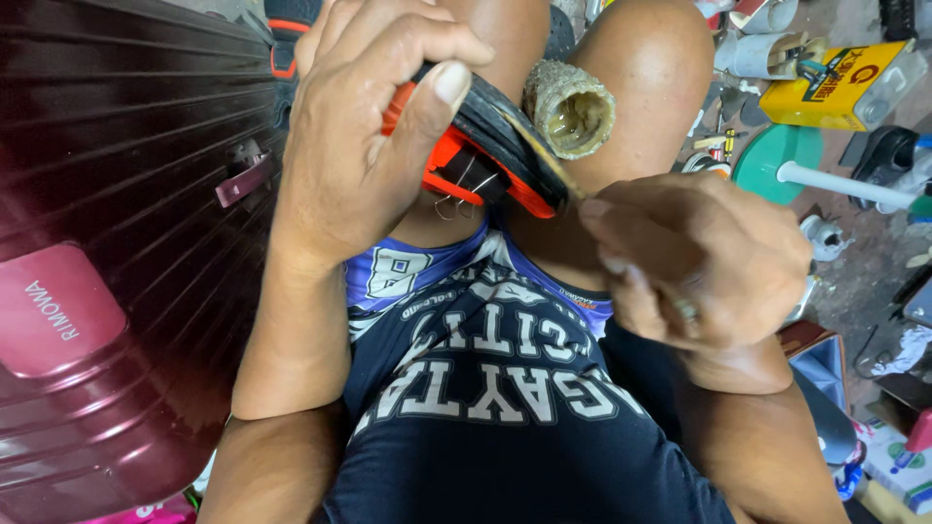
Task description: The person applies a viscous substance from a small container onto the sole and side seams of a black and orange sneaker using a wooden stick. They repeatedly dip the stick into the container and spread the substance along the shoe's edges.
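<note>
While my left hand (pixel 354 146) is clenching the black-and-orange shoe (pixel 485 146) over my knees, my right hand (pixel 699 262) is pinching a thin tool (pixel 544 160) at its sole edge; stiff rubber, probably best gripped mid-sole.

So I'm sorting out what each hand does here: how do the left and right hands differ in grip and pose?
The left hand wraps wide around the black and orange shoe, thumb pressed on its black edge; the right hand makes a tight fingertip grip at that edge. The left hand sits higher, at the knees; the right hand sits lower, nearer the shirt. A ring shows only on the right hand. Both are bare and meet at the shoe.
</note>
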